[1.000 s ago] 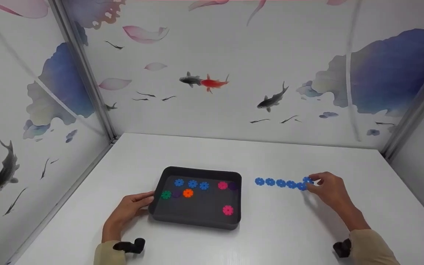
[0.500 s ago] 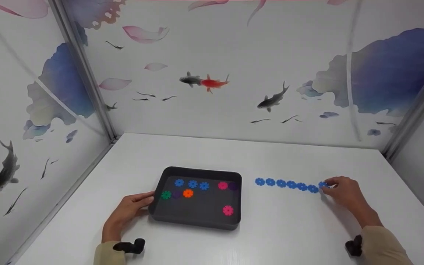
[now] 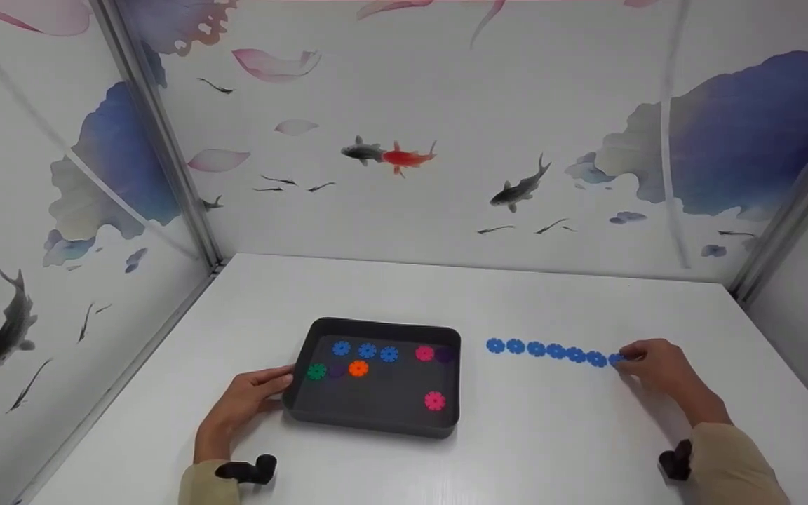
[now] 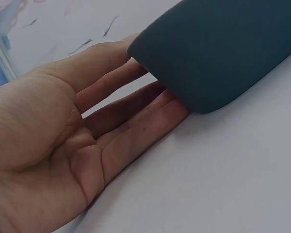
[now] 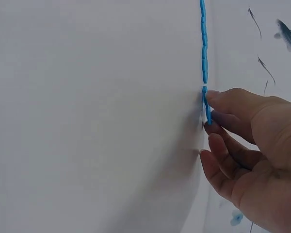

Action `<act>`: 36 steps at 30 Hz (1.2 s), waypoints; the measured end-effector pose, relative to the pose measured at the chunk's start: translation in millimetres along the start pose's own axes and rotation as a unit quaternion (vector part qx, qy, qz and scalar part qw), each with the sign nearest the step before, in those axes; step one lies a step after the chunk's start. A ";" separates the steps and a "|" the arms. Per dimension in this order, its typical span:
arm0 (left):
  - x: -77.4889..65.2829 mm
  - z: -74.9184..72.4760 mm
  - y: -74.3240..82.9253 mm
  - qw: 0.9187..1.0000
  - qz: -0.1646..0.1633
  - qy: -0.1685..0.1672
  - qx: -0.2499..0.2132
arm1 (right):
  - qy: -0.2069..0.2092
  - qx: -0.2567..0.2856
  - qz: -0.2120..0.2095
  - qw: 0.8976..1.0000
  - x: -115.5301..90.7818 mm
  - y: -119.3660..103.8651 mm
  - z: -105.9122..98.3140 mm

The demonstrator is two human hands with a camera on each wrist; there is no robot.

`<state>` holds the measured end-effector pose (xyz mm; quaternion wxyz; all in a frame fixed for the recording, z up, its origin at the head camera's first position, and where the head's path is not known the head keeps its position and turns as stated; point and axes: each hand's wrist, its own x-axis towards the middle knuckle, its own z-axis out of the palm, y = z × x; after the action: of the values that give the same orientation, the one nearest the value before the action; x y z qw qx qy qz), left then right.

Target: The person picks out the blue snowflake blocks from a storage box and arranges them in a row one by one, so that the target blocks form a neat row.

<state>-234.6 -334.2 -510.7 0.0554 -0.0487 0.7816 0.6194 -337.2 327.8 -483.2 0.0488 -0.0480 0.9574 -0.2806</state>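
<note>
My right hand (image 3: 660, 368) pinches a blue flower-shaped plastic disc (image 5: 208, 109) between thumb and fingers, at the right end of a row of similar blue discs (image 3: 556, 351) on the white table. In the right wrist view the row (image 5: 204, 48) shows edge-on, with a slim gap before the pinched disc. At left, my left hand (image 3: 246, 400) rests against the outer side of a dark grey tray (image 3: 376, 424). Its fingers (image 4: 131, 145) extend to the tray's corner (image 4: 213, 68), their tips partly hidden there. Blue, pink, purple, green and orange discs lie inside the tray.
Patterned white panels (image 3: 446, 210) rise behind the table (image 3: 530, 449) and along both sides, with metal posts (image 3: 165, 140) at the corners. Table surface lies between the tray and the row of discs.
My right hand has moved right along the row, leaving one blue disc in line, and has brought another down at the right end. The left hand and tray have stayed still.
</note>
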 end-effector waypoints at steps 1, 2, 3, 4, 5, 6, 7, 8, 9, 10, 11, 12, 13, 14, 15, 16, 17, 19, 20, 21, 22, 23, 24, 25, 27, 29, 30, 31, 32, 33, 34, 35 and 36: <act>-0.2 0.0 0.1 1.000 0.000 0.001 0.000 | -0.003 0.000 0.002 1.000 0.1 0.0 -0.7; -0.1 -0.2 0.0 1.000 -0.001 0.001 -0.001 | -0.005 0.001 0.005 1.000 0.2 0.0 -1.2; 0.3 -0.2 -0.4 1.000 -0.002 0.002 -0.003 | -0.007 0.001 0.007 1.000 0.2 0.0 -1.5; 0.7 -0.2 -0.7 1.000 -0.004 0.004 -0.004 | -0.007 0.001 0.007 1.000 0.1 0.2 -1.6; 1.0 -0.2 -0.8 1.000 -0.004 0.004 -0.004 | -0.008 0.002 0.007 1.000 -0.1 0.1 -1.3; 1.2 -0.3 -1.1 1.000 -0.005 0.005 -0.004 | -0.007 0.002 0.006 1.000 -0.4 -0.2 -1.0; 1.6 -0.3 -1.2 1.000 -0.007 0.007 -0.005 | -0.006 0.003 0.005 1.000 -0.8 -0.1 -0.5; 1.9 -0.3 -1.3 1.000 -0.007 0.008 -0.006 | -0.006 0.004 0.004 1.000 -1.0 0.2 -0.2; 2.1 -0.2 -1.1 1.000 -0.008 0.008 -0.006 | -0.006 0.004 0.002 1.000 -1.3 0.4 0.2; 2.0 -0.4 -1.1 1.000 -0.007 0.007 -0.005 | -0.005 0.004 0.000 1.000 -1.5 0.7 0.6; 1.8 -0.4 -1.0 1.000 -0.004 0.005 -0.004 | -0.004 0.005 -0.001 1.000 -1.9 0.8 0.9; 1.6 -0.5 -0.9 1.000 -0.004 0.005 -0.004 | -0.003 0.004 -0.003 1.000 -2.1 1.0 1.2; 1.6 -0.5 -0.7 1.000 -0.004 0.004 -0.005 | -0.003 0.004 -0.003 1.000 -2.4 1.0 1.4; 1.5 -0.6 -0.5 1.000 -0.003 0.002 -0.005 | -0.002 0.005 -0.003 1.000 -2.8 0.5 1.4; 1.3 -0.6 -0.3 1.000 -0.002 0.000 -0.005 | 0.000 0.007 -0.003 1.000 -3.2 -0.2 1.5; 1.0 -0.5 0.0 1.000 -0.002 0.001 -0.006 | 0.002 0.011 -0.001 1.000 -3.4 -1.3 1.8; 1.1 -0.4 0.1 1.000 -0.003 0.002 -0.008 | 0.004 0.015 0.001 1.000 -3.5 -3.0 2.1; 0.9 -0.1 0.5 1.000 -0.006 -0.001 -0.012 | 0.010 0.028 0.003 1.000 -3.4 -8.0 3.0; 0.9 0.1 0.6 1.000 -0.007 -0.002 -0.014 | 0.016 0.035 0.003 0.999 -3.2 -11.6 3.7; 0.8 0.4 1.2 1.000 -0.007 -0.003 -0.016 | 0.022 0.041 0.000 0.999 -2.8 -15.8 4.4; 0.2 0.2 1.3 1.000 -0.008 -0.003 -0.016 | 0.027 0.046 -0.004 0.999 -1.7 -20.9 5.6; -0.2 -0.1 1.4 1.000 -0.009 -0.003 -0.017 | 0.033 0.052 -0.010 0.998 -0.7 -26.6 6.7; -0.8 -0.2 1.8 1.000 -0.008 -0.004 -0.017 | 0.039 0.058 -0.017 0.997 0.3 -32.5 7.7; -1.0 -0.3 2.0 1.000 -0.006 -0.003 -0.019 | 0.045 0.063 -0.023 0.997 1.5 -38.8 8.6; -1.1 -0.6 2.5 1.000 -0.004 0.000 -0.018 | 0.058 0.075 -0.038 0.995 3.8 -51.8 10.4; -0.7 -1.0 2.4 1.000 -0.004 0.001 -0.014 | 0.068 0.088 -0.049 0.993 5.5 -64.8 12.1; -0.3 -1.0 2.3 1.000 -0.003 0.001 -0.014 | 0.073 0.094 -0.054 0.991 5.9 -71.0 13.2; 0.1 -1.0 2.3 1.000 -0.002 0.001 -0.013 | 0.076 0.100 -0.058 0.990 6.2 -77.4 14.5; 0.5 -1.1 1.8 1.000 -0.001 0.001 -0.009 | 0.078 0.106 -0.062 0.989 6.2 -83.7 16.0; 1.0 -1.2 1.2 1.000 0.000 0.001 -0.007 | 0.079 0.112 -0.066 0.988 6.4 -90.0 17.8; 1.0 -1.3 0.6 1.000 0.001 0.000 -0.005 | 0.078 0.118 -0.070 0.988 6.5 -96.5 19.9; 1.0 -1.4 -0.1 1.000 0.002 0.000 -0.005 | 0.077 0.126 -0.073 0.986 6.8 -103.1 22.5; 1.0 -1.5 -0.8 1.000 0.002 0.002 -0.006 | 0.074 0.133 -0.078 0.985 7.3 -110.1 25.3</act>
<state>-235.5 -335.9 -511.4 0.0527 -0.0487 0.7778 0.6244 -334.3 221.2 -445.2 -0.0379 -0.0943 0.9059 -0.4112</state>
